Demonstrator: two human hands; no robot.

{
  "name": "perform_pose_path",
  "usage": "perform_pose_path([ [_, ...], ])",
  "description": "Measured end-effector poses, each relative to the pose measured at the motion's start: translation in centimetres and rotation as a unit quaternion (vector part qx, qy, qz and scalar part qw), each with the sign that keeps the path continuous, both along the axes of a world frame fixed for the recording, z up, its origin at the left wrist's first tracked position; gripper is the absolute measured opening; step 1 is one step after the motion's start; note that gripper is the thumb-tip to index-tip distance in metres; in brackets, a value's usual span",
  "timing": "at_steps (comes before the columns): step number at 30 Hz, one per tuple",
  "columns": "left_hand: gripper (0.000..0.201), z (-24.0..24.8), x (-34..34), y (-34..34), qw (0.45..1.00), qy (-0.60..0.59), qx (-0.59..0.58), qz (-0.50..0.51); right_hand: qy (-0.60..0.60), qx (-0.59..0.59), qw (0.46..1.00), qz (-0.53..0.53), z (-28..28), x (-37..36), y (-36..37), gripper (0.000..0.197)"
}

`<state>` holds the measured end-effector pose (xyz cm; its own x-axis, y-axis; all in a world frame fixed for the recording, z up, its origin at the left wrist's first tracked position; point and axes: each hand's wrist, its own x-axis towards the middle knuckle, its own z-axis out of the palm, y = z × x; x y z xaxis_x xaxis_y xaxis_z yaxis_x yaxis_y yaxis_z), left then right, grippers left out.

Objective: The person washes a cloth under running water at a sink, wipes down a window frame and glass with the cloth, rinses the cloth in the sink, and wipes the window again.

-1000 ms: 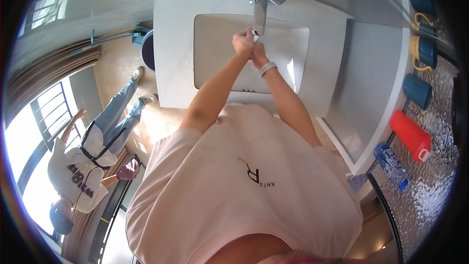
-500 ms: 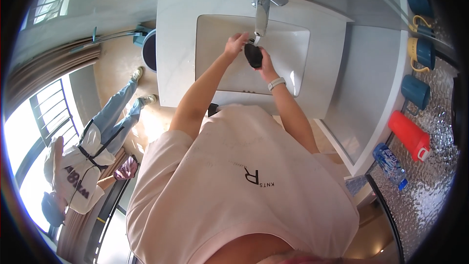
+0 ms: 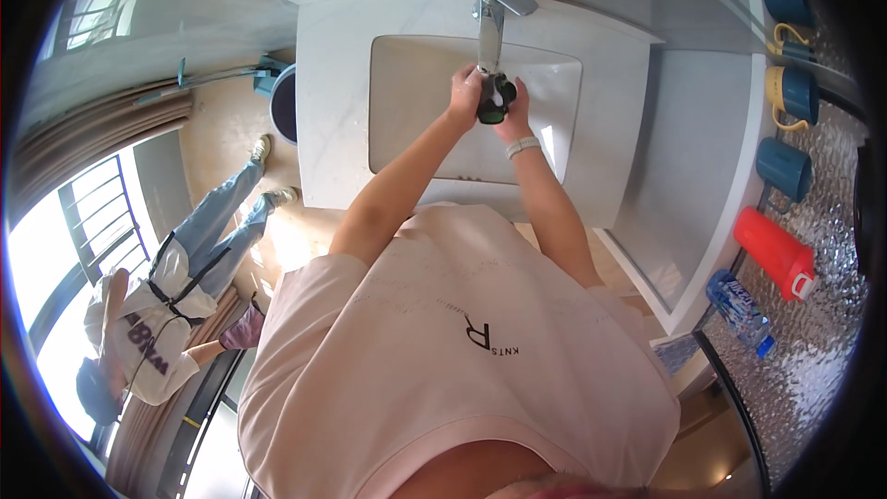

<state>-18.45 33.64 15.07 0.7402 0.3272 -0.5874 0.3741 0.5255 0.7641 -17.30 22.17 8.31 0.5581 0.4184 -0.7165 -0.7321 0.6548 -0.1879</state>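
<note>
Beneath the spout of the chrome faucet [image 3: 491, 42], both my hands hold a small black rounded object [image 3: 485, 108] with a green part on its near side. Its exact kind is too small to make out. My left hand [image 3: 465, 95] grips its left side, while my right hand [image 3: 515, 117], with a pale band on the wrist, closes on its right side. Whitish water or foam shows on the object, just under the spout. All this is above the white rectangular sink basin [image 3: 407, 143]; some of my fingertips are hidden behind the object.
White counter [image 3: 333, 102] surrounds the basin. On the right shelf are blue mugs [image 3: 783, 169], a red bottle [image 3: 774, 251] and a clear blue-labelled bottle [image 3: 737, 311]. At left stand a dark bin [image 3: 285, 103] and another person [image 3: 208, 231] holding a purplish cloth [image 3: 244, 326].
My left hand has come right and taken hold of the object, which has turned to show a green part. Both hands are closer together under the spout.
</note>
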Motion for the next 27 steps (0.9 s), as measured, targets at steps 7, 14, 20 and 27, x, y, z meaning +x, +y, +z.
perform_pose_path([
  [7,0.032,1.0,0.6,0.8,0.962,-0.017,-0.272,0.027,0.018,0.148,0.989,0.025,4.4,-0.4,-1.8,0.063],
  [14,0.013,0.8,0.6,0.0,0.995,0.051,0.074,0.037,0.032,0.05,0.998,0.007,5.4,1.0,1.8,0.051],
  [20,0.017,2.8,0.8,0.6,0.8,-0.21,0.53,-0.189,-0.079,0.133,0.988,-0.011,-0.9,0.9,4.2,0.038],
  [27,0.021,1.3,0.2,2.0,0.811,-0.047,0.553,-0.184,0.007,-0.047,0.996,0.078,4.6,-0.1,5.6,0.03],
])
